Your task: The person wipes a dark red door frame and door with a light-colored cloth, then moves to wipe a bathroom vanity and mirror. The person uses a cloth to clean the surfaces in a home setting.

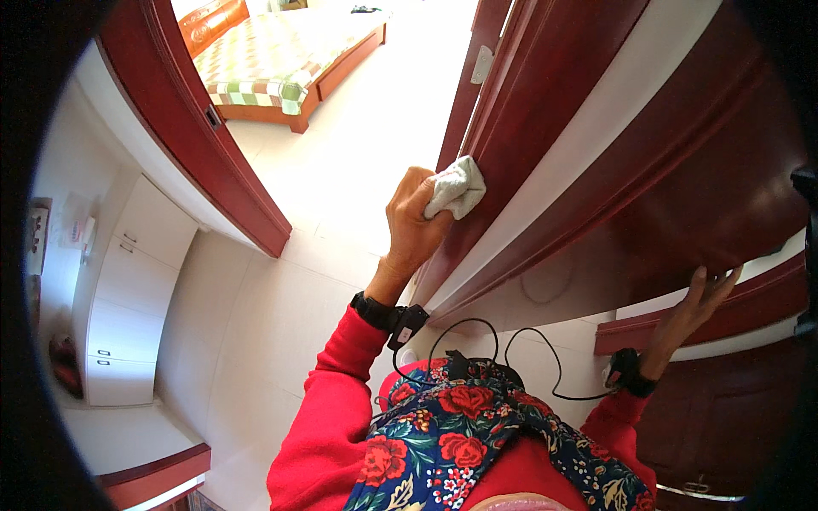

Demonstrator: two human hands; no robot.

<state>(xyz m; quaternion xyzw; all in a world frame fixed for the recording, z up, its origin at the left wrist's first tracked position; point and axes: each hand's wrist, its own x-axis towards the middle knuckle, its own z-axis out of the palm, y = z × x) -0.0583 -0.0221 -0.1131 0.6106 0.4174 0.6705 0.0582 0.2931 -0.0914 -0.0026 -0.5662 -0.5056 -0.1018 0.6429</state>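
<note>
My left hand point(415, 214) grips a folded pale grey cloth point(457, 188), which rests against the dark red wooden door casing point(505, 166). A black strap with a small box circles the left wrist. Off to the right, my right hand point(696, 313) has its fingers spread at the edge of a dark red wooden door point(639, 243) that stands ajar. Its fingertips seem to touch the door; part of the contact is hidden. A metal hinge point(482, 64) shows higher on the casing, beyond the cloth.
Through the doorway stands a wooden bed point(307, 115) with a checked cover. A metal strike plate point(213, 117) sits in the opposite jamb point(211, 140). White cabinets point(131, 287) line the left wall. Black cables point(473, 320) loop from both wrists before my floral apron point(460, 409).
</note>
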